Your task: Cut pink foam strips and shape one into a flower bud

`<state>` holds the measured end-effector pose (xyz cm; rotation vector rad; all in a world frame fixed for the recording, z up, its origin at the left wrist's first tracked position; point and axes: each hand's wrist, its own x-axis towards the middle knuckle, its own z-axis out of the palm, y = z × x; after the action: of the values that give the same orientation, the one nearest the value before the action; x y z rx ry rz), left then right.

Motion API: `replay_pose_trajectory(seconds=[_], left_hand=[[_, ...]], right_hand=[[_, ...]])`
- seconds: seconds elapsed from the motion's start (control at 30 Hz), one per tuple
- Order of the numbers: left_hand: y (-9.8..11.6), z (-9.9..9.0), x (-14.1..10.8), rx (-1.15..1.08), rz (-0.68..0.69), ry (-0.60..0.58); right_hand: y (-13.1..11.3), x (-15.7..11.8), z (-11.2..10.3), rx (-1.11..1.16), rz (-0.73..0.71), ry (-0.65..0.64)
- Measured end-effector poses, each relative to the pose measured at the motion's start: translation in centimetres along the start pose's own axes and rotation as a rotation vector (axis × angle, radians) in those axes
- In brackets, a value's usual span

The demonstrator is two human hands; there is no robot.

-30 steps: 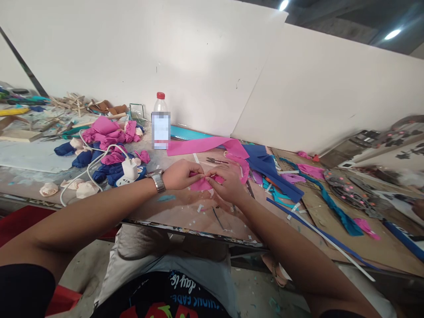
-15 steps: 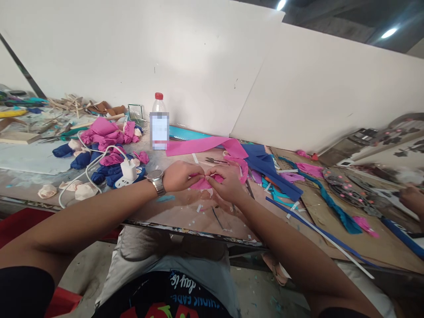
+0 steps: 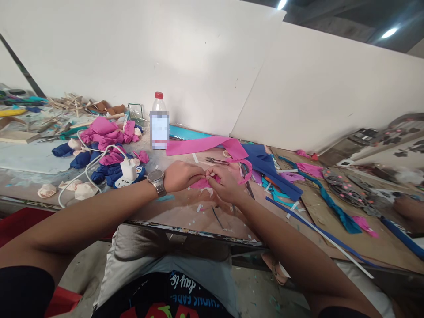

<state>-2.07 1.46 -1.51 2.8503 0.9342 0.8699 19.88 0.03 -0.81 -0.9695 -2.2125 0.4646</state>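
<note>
My left hand [image 3: 184, 176], with a metal watch [image 3: 156, 179] on its wrist, pinches a piece of pink fabric [image 3: 199, 183] near the table's front. Fingertips touching it from the right, my right hand [image 3: 221, 182] is closed on the same fabric. Most of the piece is hidden behind my fingers. A longer pink strip [image 3: 205, 145] lies behind the hands and curls down on the right side. Small scissors [image 3: 217, 160] rest just beyond my right hand.
Left of my hands are pink and blue fabric bundles [image 3: 102, 132] and a power strip with a white plug [image 3: 128, 170]. A red-capped bottle [image 3: 159, 104] stands behind. Blue fabric [image 3: 261, 161] and a thin white stick [image 3: 331, 243] lie rightward. Another person's hand [image 3: 409, 207] is at far right.
My right fingers have shifted slightly and curled over the pink fabric. The curled end of the strip beside my right hand now forms a wider loop. The other person's hand has moved.
</note>
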Motion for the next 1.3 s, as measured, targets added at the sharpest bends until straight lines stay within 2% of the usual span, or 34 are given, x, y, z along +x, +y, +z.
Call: replay_pose_trajectory(seconds=[0.5,0.77,1.1,1.3], left_hand=[[-0.66,0.44,-0.05,0.017,0.021,0.038],[-0.38,0.47,-0.11,-0.002,0.035,-0.001],[-0.39,0.23,-0.1,-0.035,-0.024,-0.024],[0.01,-0.22,0.12,-0.115,-0.083,0.008]], right_hand=[[0.44,0.06,-0.27,-0.03,-0.072,0.039],[0.21,0.08,0.05,-0.1,-0.046,-0.056],[0.38,0.11,-0.11,-0.044,-0.116,0.013],[0.4,0.17,-0.05,-0.061,-0.141,0.051]])
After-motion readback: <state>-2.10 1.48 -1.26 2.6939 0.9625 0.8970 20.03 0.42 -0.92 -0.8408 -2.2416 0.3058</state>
